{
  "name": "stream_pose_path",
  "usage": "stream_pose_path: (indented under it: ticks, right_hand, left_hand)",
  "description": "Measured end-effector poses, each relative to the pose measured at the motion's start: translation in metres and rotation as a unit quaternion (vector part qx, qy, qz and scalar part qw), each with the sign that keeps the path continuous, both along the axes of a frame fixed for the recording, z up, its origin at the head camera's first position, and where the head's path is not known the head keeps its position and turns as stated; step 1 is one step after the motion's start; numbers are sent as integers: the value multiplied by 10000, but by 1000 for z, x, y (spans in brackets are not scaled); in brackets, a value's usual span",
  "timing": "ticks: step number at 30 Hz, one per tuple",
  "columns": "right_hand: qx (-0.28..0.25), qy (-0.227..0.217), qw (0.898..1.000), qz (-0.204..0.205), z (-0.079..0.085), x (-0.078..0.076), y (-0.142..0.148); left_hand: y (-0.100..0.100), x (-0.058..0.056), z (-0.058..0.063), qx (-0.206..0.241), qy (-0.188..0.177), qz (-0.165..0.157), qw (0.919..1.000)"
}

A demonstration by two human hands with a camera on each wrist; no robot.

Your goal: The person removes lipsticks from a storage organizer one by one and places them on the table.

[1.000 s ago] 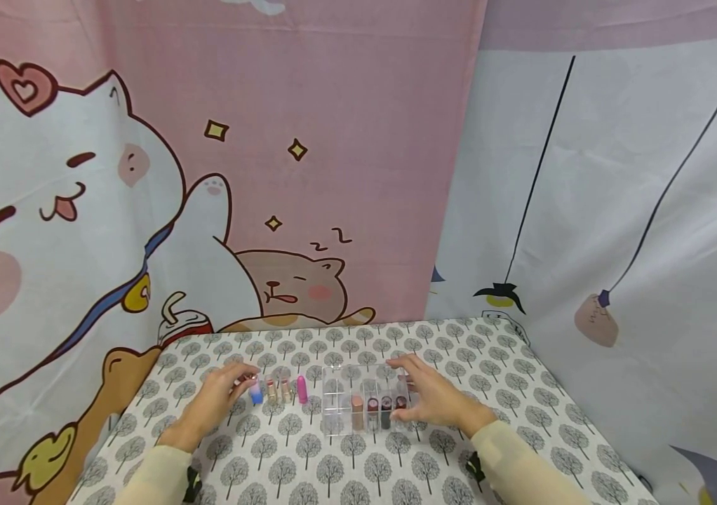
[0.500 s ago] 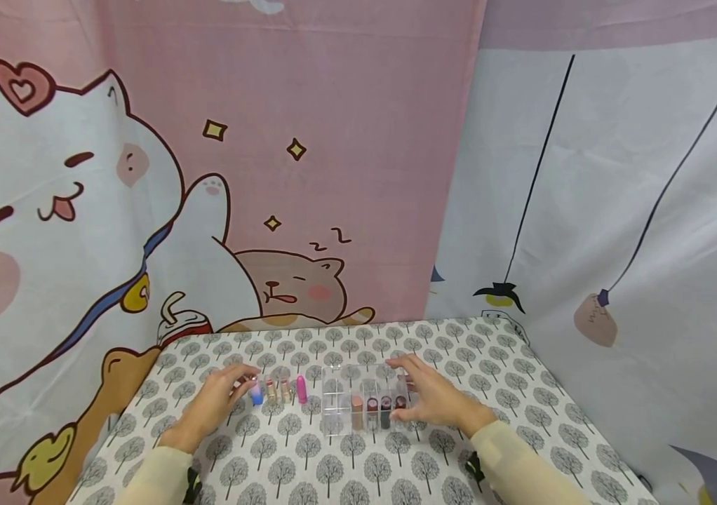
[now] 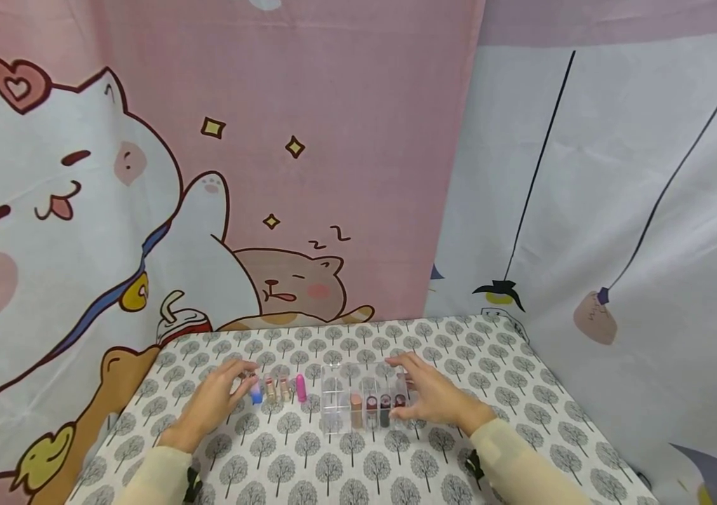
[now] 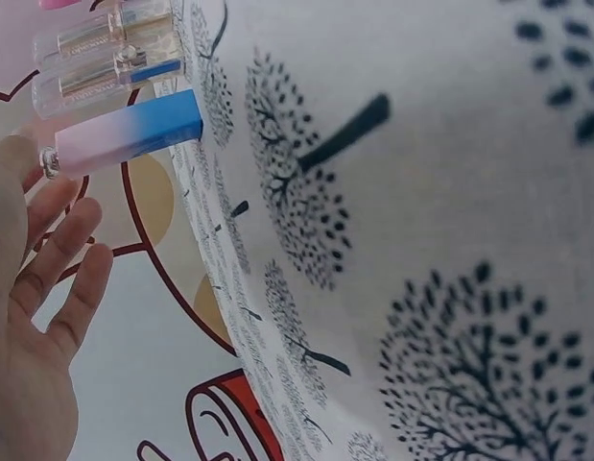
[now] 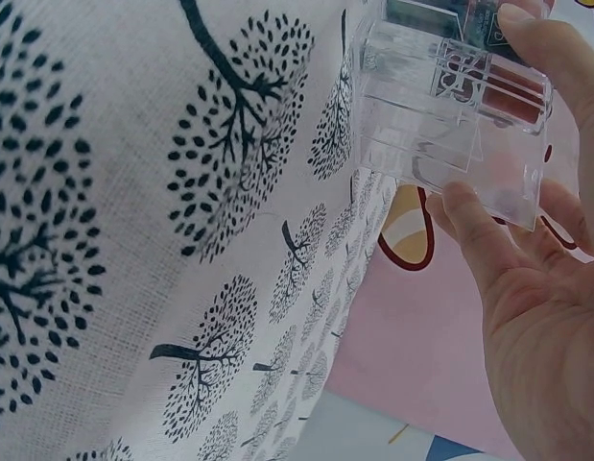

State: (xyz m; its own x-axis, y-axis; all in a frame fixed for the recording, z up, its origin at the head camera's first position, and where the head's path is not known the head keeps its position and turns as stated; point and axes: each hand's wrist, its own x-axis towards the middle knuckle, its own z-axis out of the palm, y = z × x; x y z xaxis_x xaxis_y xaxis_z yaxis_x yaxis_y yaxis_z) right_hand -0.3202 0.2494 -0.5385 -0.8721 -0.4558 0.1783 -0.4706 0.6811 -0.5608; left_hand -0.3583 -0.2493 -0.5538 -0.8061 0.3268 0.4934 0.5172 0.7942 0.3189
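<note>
My left hand [image 3: 215,401] is beside an upright pink-to-blue lipstick tube [image 4: 133,134], its fingers relaxed near the silver-tipped top. The thumb is hard to make out in the left wrist view. Two clear-and-gold lipsticks [image 3: 278,389] and a bright pink tube [image 3: 301,388] stand in a row to its right. With thumb at the near side and fingers at the far side, my right hand [image 3: 433,395] holds the right end of a clear compartment organizer [image 3: 336,401]. Several lipsticks [image 3: 371,407] stand in its front slots, and its front left slot holds nothing.
A tree-patterned cloth [image 3: 333,466] covers the table. Behind it hangs a pink curtain [image 3: 358,175] with cartoon animals, and a pale curtain [image 3: 586,175] hangs at the right.
The head view has tilted slightly. Both hands, the lipsticks and the organizer keep their places.
</note>
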Motion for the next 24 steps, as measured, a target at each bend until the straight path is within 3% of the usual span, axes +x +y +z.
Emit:
stream_pose_path:
  ticks: [5, 10, 18, 24]
  right_hand:
    - [45, 53, 10000, -20, 0, -2, 0]
    - [42, 42, 10000, -33, 0, -1, 0]
    - [94, 101, 9999, -35, 0, -1, -1]
    - [102, 49, 9999, -88, 0, -1, -2]
  left_hand:
    - [4, 2, 6, 7, 245, 25, 9997]
    - [11, 2, 11, 78, 610, -196, 9979]
    - [20, 0, 15, 179, 1434, -601, 9877]
    - [28, 2, 20, 86, 1672, -749, 9830]
